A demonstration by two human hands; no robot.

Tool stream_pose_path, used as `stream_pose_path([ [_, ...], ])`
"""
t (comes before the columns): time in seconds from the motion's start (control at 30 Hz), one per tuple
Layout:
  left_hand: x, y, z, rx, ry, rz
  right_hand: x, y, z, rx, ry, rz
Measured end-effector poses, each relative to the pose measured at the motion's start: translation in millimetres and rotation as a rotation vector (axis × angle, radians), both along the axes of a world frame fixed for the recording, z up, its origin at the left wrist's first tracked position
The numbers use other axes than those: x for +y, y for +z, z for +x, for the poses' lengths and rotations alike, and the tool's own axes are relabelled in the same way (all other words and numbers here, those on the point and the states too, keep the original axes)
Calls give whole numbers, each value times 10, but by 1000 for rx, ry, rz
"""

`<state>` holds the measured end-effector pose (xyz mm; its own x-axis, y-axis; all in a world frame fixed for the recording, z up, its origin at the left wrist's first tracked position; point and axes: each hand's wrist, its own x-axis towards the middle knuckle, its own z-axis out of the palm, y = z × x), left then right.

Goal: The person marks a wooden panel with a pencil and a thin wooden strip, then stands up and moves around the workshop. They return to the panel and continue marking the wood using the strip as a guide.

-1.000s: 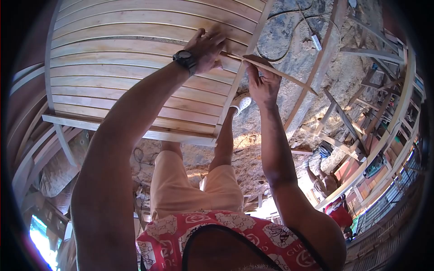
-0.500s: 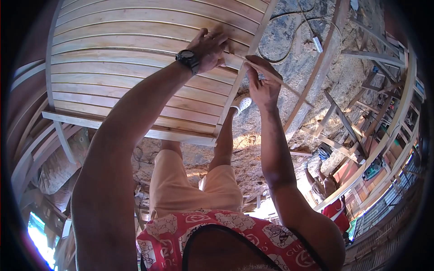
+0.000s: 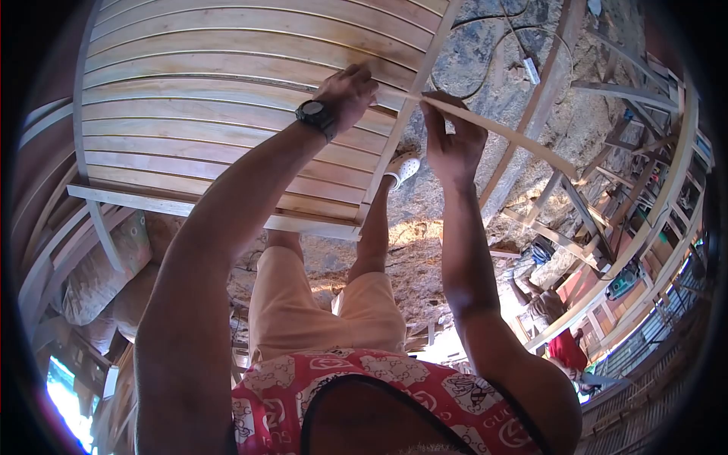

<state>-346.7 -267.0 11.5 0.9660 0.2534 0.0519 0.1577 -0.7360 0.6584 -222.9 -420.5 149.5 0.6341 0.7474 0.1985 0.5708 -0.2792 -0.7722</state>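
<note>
The right hand [image 3: 453,140] is closed around a thin wood strip [image 3: 523,144]. It pinches the strip near one end. The rest of the strip sticks out to the right, up in the air over the rocky ground [image 3: 470,53]. The pinched end points at the edge of a big panel of wood slats [image 3: 212,98], right beside the left hand [image 3: 347,92].

The left hand, with a black watch [image 3: 313,114] on its wrist, lies on the slats with bent fingers. It seems to press down to keep the panel from moving. I cannot tell if it also grips the end of the strip.

Holding the strip close to its end probably helps to aim it well. A white shoe [image 3: 406,168] shows just below the panel's edge. More wood frames [image 3: 607,197] lie on the right.
</note>
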Motion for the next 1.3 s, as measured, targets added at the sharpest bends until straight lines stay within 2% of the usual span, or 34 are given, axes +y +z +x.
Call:
stream_pose_path([
  [0.1,51,153,-30,53,-58,-24,-152,-60,-123,36,44,70],
  [0.13,74,186,-47,52,-58,-24,-206,-52,-178,149,47,92],
  [0.23,136,264,-96,53,-141,31,-297,-156,-219,114,91,53],
  [0.3,156,266,-81,158,-211,25,-327,-243,-231,103,86,33],
  [0.4,162,251,-73,132,-226,69,-329,-313,-236,103,93,9],
  [1.13,128,231,-61,124,-217,65,-242,-210,-292,-1,78,-49],
  [1.3,17,280,-131,25,-105,39,-240,-280,-321,30,33,-17],
])
